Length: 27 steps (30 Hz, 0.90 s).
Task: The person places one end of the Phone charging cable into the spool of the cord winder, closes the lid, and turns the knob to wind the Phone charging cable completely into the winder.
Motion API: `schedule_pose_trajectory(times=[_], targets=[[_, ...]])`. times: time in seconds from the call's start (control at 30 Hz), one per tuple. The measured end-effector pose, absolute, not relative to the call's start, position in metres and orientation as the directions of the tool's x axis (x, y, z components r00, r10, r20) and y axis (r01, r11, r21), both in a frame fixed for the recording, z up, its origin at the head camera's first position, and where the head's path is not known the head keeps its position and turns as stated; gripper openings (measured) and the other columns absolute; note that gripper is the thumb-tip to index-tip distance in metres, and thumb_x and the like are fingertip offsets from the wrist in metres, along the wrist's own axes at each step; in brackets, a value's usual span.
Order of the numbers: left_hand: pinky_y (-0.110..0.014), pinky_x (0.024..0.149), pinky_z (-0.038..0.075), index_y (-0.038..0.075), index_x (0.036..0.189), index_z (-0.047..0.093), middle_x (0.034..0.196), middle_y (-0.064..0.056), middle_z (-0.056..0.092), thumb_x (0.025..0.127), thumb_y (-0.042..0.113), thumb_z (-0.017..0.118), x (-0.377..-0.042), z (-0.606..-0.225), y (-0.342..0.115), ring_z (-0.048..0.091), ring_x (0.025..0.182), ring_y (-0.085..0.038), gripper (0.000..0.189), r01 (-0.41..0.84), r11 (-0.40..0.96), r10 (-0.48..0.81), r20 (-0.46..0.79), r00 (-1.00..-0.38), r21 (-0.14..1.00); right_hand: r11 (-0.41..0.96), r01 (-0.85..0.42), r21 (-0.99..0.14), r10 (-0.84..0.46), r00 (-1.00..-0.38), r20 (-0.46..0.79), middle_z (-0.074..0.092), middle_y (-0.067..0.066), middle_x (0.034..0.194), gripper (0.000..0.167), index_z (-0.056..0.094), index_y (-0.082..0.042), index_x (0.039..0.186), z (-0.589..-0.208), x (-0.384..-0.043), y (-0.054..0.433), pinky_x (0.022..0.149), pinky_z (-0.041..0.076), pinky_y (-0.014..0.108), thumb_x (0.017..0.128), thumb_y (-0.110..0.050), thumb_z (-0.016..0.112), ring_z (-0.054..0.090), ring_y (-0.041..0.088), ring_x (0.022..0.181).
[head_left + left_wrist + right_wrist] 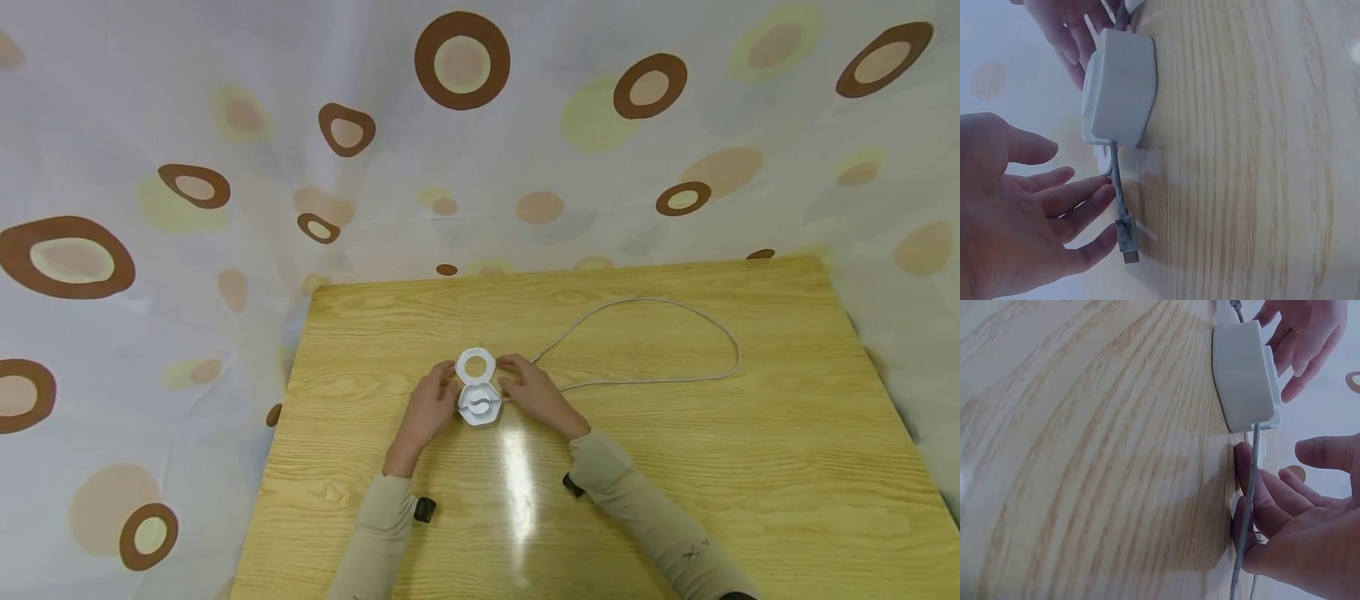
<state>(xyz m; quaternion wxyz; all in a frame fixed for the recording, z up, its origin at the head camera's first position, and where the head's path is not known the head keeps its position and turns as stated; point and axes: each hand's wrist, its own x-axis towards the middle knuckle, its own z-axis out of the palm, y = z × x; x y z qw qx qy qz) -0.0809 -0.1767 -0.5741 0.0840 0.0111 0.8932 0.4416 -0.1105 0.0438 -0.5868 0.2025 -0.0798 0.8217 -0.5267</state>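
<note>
The case (480, 420) is seated on the table (750, 467) between the left hand (431, 406) and right hand (536, 390), neither clearly nearer, with its long axis, extended by the lid (476, 352), directed away from the person. The case is crossed sideways by the cable (1252, 487), the plug (1127, 240) being located beside the left fingers. Both hands are held loosely spread, nothing gripped; cable contact cannot be confirmed.

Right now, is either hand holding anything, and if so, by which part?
Nothing appears gripped: the left hand and right hand keep their thumbs spread, fingertips close to the cable on opposite sides of the white case.
</note>
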Motion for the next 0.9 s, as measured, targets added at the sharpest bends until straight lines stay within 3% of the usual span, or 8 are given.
schedule_pose_trajectory(times=[0.13,0.37,0.6,0.9], targets=[[-0.057,0.111,0.051,-0.003,0.153,0.047,0.153,-0.027,0.057,0.111,0.015,0.048,-0.084,-0.574,-0.176,0.06,0.137,-0.044,0.045,-0.077,0.527,0.101,-0.153,-0.983,0.847,0.371,0.114,-0.922,-0.328,-0.912,-0.245,0.056,0.019,0.157,0.046,0.05,-0.004,0.152,-0.589,-0.112,0.046,0.106,0.056,0.047,0.108,-0.015,0.057,0.069,0.036,0.125],[-0.058,0.111,0.051,-0.001,0.149,0.052,0.15,-0.023,0.06,0.111,0.013,0.05,-0.083,-0.571,-0.172,0.061,0.135,-0.043,0.041,-0.089,0.424,0.021,-0.108,-0.994,0.901,0.205,0.156,-0.966,-0.296,-0.931,-0.214,0.057,0.024,0.153,0.044,0.051,0.002,0.149,-0.589,-0.115,0.046,0.11,0.055,0.048,0.106,-0.007,0.057,0.063,0.041,0.134],[-0.057,0.111,0.051,0.0,0.144,0.058,0.146,-0.021,0.065,0.108,0.01,0.055,-0.077,-0.565,-0.168,0.065,0.13,-0.042,0.038,-0.123,0.365,-0.077,-0.102,-0.992,0.923,0.119,0.195,-0.974,-0.292,-0.93,-0.222,0.059,0.026,0.15,0.045,0.05,0.005,0.149,-0.575,-0.11,0.045,0.105,0.055,0.054,0.107,-0.009,0.057,0.063,0.043,0.132],[-0.058,0.109,0.052,-0.001,0.143,0.058,0.144,-0.022,0.066,0.108,0.009,0.055,-0.067,-0.556,-0.169,0.065,0.131,-0.041,0.037,-0.123,0.35,-0.07,-0.105,-0.992,0.929,0.098,0.222,-0.97,-0.256,-0.936,-0.24,0.063,0.028,0.143,0.04,0.055,0.006,0.143,-0.572,-0.106,0.048,0.105,0.056,0.053,0.106,-0.009,0.06,0.066,0.042,0.129]])
